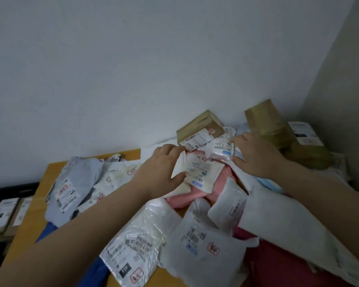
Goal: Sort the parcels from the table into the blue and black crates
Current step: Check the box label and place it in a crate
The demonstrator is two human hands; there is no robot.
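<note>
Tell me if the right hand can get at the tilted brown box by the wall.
Probably yes. The right hand rests on the parcels just right of the brown box, which lies on top of the pile with nothing covering it.

Parcels [195,204] crowd the table [29,214] — only its left edge lies bare.

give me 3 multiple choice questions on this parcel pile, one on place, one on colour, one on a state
1. Where is the small brown box?
A. far side of the pile, by the wall
B. on the floor
C. in a crate

2. What colour is the parcel under the label?
A. green
B. pink
C. black

3. What is the left hand doing?
A. hanging idle
B. pinching a white label
C. pointing at the wall

Answers: 1 A, it sits atop parcels near the wall. 2 B, pink wrap shows beneath. 3 B, thumb and fingers close on the label's edge.
</note>
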